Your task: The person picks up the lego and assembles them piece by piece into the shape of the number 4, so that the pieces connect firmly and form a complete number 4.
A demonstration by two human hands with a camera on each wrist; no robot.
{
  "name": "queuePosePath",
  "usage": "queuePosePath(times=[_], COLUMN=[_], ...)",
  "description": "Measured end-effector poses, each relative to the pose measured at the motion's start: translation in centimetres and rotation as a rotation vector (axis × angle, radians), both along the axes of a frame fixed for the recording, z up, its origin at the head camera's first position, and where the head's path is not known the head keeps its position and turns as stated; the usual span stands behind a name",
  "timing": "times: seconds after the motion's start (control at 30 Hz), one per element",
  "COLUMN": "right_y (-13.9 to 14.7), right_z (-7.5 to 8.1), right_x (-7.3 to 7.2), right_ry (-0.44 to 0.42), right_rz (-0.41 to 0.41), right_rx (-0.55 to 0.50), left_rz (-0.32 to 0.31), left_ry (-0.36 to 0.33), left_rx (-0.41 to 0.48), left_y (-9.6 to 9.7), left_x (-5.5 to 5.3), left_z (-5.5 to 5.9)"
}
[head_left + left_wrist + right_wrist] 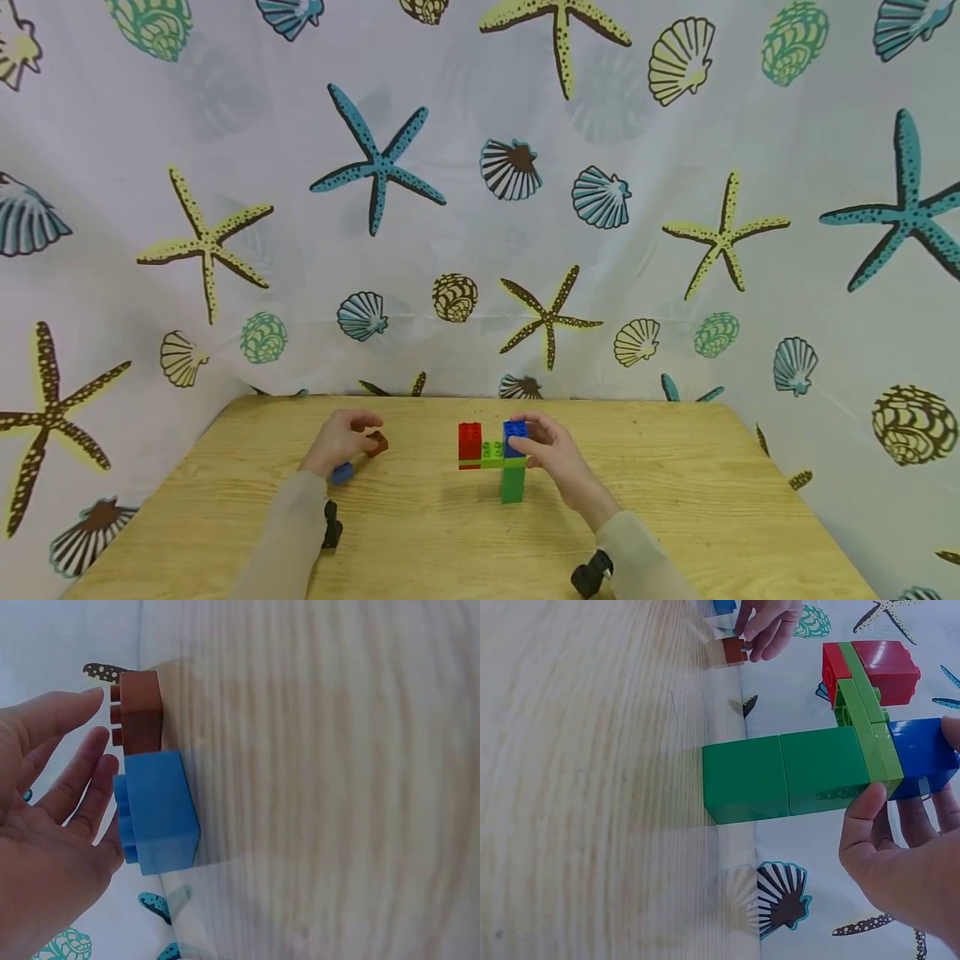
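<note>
On the table stands a brick structure: two green bricks (784, 780) stacked as a column, a light green plank-like brick (492, 452) across the top, red bricks (470, 438) at its left end and a dark blue brick (513, 430) above the column. My right hand (564, 472) pinches the dark blue brick between thumb and fingers; in the right wrist view one fingertip lies by the light green piece. Over at the left, my left hand (341, 442) hovers with loosely bent fingers at a brown brick (141, 712). A lighter blue brick (161, 814) lies nearer the left wrist.
The wooden table (420, 542) ends at a back edge, behind which hangs a pale curtain (465, 242) printed with starfish and shells. Black wrist devices (592, 573) sit on both sleeves.
</note>
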State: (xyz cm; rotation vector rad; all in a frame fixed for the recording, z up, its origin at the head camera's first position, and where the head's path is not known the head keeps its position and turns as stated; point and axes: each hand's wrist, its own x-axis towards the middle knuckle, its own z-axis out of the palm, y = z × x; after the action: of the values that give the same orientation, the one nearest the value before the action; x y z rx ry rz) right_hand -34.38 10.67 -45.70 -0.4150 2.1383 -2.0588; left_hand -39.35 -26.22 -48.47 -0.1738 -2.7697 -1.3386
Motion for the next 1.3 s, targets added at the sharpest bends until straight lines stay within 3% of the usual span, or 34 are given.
queuePosePath(times=[0.3,0.9,1.17,1.3], right_y=[-0.1,0.1,-0.1,-0.2], right_z=[-0.4,-0.5,-0.6,-0.5], right_x=[-0.4,-0.4,-0.4,-0.5], right_ry=[-0.011,-0.022,-0.019,-0.021], right_rz=[0.010,0.049,0.042,0.032], right_rx=[-0.023,-0.042,-0.048,-0.044], left_rz=[-0.043,0.004,-0.031,-0.055], left_ry=[-0.020,-0.027,-0.020,0.012], left_rx=[-0.040,-0.133,-0.031,0.014], left_y=[0.0,0.4,0.2,0.3], left_x=[0.3,-0.3,-0.5,-0.3], left_z=[0.4,-0.6,-0.8,-0.3])
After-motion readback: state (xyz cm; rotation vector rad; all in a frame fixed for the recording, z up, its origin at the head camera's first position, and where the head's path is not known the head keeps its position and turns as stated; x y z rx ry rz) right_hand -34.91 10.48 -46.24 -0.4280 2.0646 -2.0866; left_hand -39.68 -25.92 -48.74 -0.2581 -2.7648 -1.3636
